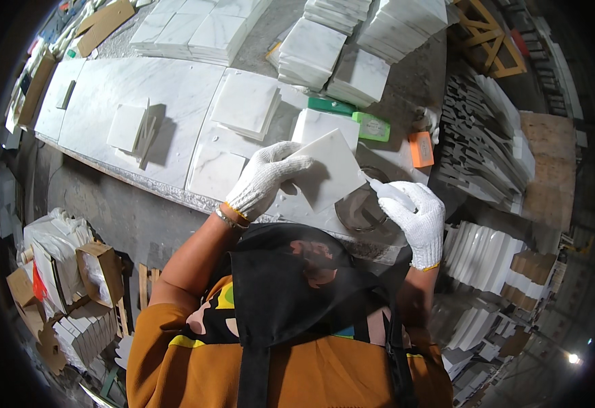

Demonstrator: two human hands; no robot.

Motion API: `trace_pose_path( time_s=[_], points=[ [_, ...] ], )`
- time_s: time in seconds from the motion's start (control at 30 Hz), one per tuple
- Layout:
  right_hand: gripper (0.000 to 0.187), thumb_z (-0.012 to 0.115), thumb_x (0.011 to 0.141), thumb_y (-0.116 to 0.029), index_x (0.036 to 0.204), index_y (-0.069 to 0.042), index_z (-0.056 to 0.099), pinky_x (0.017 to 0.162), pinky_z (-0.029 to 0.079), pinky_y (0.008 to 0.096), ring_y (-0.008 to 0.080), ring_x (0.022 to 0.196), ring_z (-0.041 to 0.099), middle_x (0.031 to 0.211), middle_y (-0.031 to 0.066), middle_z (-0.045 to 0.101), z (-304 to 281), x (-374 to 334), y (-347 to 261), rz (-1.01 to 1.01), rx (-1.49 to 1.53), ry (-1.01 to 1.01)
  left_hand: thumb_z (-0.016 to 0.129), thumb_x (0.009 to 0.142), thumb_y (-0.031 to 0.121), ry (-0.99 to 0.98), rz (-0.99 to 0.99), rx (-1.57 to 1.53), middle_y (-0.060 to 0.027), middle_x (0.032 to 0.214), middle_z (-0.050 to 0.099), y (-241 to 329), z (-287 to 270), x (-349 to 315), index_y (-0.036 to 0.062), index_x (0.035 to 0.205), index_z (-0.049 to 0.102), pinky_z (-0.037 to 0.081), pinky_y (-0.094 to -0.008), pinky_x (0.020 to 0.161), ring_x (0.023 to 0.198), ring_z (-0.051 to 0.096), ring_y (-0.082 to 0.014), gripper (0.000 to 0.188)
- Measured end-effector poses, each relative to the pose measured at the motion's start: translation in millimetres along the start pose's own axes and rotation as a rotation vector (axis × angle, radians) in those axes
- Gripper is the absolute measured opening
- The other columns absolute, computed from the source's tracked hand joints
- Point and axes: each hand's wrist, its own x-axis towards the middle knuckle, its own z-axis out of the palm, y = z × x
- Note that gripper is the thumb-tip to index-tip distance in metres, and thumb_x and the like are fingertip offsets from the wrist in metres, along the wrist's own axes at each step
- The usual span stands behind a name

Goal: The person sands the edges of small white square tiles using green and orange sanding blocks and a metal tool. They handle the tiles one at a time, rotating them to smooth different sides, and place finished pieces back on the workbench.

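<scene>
My left hand (263,178), in a white knitted glove, grips a square white marble tile (335,173) by its left edge, thumb on top. The tile is tilted and raised above the bench. My gloved right hand (416,219) is closed round a small white squeeze bottle (394,194) with a narrow nozzle. The nozzle tip is at the tile's right corner; whether it touches I cannot tell. Partly hidden below the tile is a dark round object (362,212). Behind the tile lies a stack of pale tiles (314,126).
A lime green block (371,126), a dark green block (331,105) and an orange block (420,149) lie on the bench (175,88). Tile stacks (246,102) stand left and at the back. Rows of stone pieces (481,143) fill the right side. Cartons (100,272) stand lower left.
</scene>
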Motion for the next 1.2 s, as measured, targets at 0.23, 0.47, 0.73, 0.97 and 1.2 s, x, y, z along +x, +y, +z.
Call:
trace_pose_path(
  time_s=[0.23,0.47,0.73,0.97,1.2],
  points=[
    [0.028,0.082,0.072,-0.014,0.097,-0.005,0.074,0.073,0.054,0.0339,0.027,0.081,0.069,0.09,0.0118,0.071,0,0,2,-0.058,0.01,0.013,0.069,0.09,0.02,-0.005,-0.004,-0.002,-0.0058,0.1,0.069,0,0,0,-0.001,0.12,0.061,0.049,-0.023,0.06,0.079,0.063,-0.0099,0.038],
    [0.028,0.082,0.072,-0.014,0.097,-0.005,0.073,0.072,0.054,0.0338,0.0271,0.081,0.069,0.09,0.0116,0.071,-1,0,1,-0.069,-0.001,0.008,0.07,0.09,0.021,-0.003,-0.01,-0.002,-0.006,0.1,0.069,0,-1,0,-0.001,0.12,0.062,0.049,-0.0231,0.06,0.079,0.063,-0.01,0.039],
    [0.029,0.082,0.072,-0.014,0.098,-0.005,0.074,0.072,0.054,0.0331,0.0261,0.08,0.07,0.09,0.0118,0.07,-1,0,1,-0.06,-0.002,0.017,0.07,0.09,0.022,-0.006,-0.014,-0.006,-0.0061,0.099,0.069,-1,-1,1,-0.0012,0.12,0.062,0.049,-0.0227,0.06,0.078,0.063,-0.0099,0.039],
    [0.028,0.08,0.075,-0.009,0.101,-0.002,0.073,0.072,0.052,0.0287,0.0175,0.08,0.068,0.092,0.008,0.072,0,-5,12,0.115,0.271,0.003,0.069,0.09,0.021,-0.001,-0.014,-0.006,-0.0049,0.099,0.069,-2,-1,1,-0.0007,0.12,0.063,0.049,-0.0225,0.06,0.078,0.063,-0.0093,0.037],
    [0.046,0.076,0.086,-0.025,0.121,0.001,0.062,0.061,0.048,0.0211,0.0127,0.079,0.067,0.1,0.0088,0.069,5,-34,99,0.253,0.784,0.077,0.069,0.089,0.022,0.019,-0.003,0.017,-0.0051,0.098,0.069,1,3,-1,-0.001,0.121,0.062,0.049,-0.0231,0.061,0.078,0.062,-0.0099,0.04]
  ],
)
